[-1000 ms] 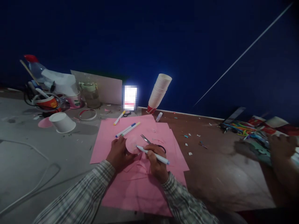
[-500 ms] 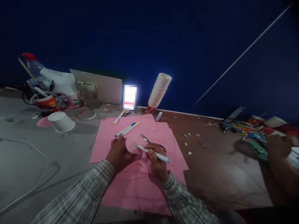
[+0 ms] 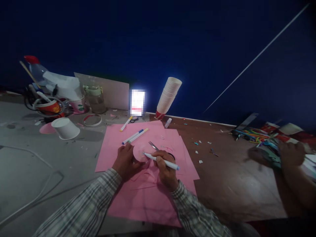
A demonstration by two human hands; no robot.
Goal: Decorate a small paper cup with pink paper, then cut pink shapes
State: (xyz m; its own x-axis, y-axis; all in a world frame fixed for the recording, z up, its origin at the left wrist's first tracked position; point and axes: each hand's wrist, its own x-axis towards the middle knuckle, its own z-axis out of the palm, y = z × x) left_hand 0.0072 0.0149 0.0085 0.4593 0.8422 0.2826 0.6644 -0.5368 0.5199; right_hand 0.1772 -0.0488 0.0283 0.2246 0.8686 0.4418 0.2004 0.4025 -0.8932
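Observation:
My left hand (image 3: 126, 160) is closed around the edge of a round pale pink paper piece (image 3: 140, 150), which has faint marks on its face. In my right hand (image 3: 165, 169) is a white marker (image 3: 161, 162) with a light blue end, its tip against the round piece. Scissors (image 3: 153, 145) lie just behind my right hand, their handles partly covered by it. Under both hands are overlapping sheets of pink paper (image 3: 150, 207) with cut scraps on top. Two more markers (image 3: 132, 137) rest on the sheets, beyond my left hand.
A leaning stack of paper cups (image 3: 168, 97) stands by the blue wall. At left are a white cup (image 3: 65, 128), a tape ring (image 3: 92, 120), a jar (image 3: 94, 100) and a tool-filled cup (image 3: 48, 108). Another person's hand (image 3: 292, 153) is at right, near coloured strands (image 3: 254, 135).
My hands, the marker and the round paper piece stay almost in place. The other person's hand at right has shifted slightly left.

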